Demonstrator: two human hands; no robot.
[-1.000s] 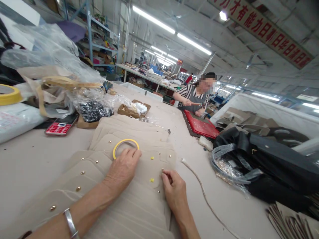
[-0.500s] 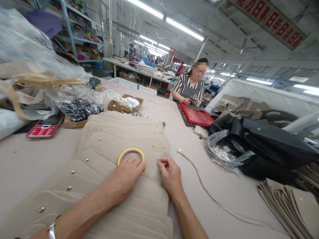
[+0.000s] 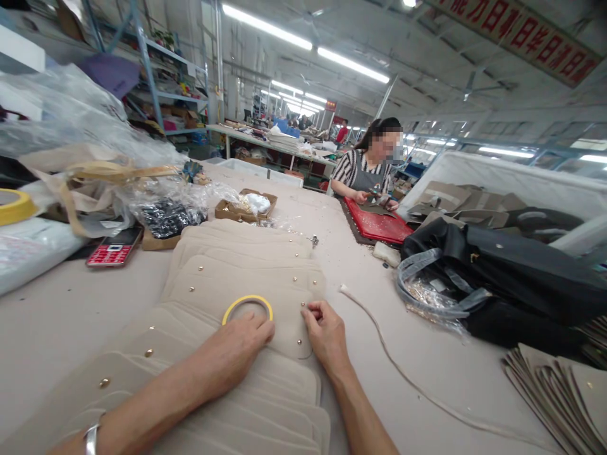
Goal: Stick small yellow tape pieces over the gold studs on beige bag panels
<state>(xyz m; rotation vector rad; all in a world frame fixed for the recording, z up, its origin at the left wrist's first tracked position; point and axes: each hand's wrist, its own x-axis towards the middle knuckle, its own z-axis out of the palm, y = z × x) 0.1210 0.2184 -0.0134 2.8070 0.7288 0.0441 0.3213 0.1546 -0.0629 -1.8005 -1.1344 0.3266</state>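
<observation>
Since the frame one second earlier, we saw the left hand and the yellow tape roll shift closer to the right hand. At frame centre, we had the left fingers clamped over the roll's near rim, above the beige panels. Our right thumb and forefinger were together beside a gold rivet; we could not tell whether they gripped anything

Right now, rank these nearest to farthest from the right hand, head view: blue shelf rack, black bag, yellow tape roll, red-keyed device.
From the right hand:
1. Yellow tape roll: just left, at the left hand.
2. Black bag: right side of the table.
3. Red-keyed device: left side of the table.
4. Blue shelf rack: far left background.
</observation>
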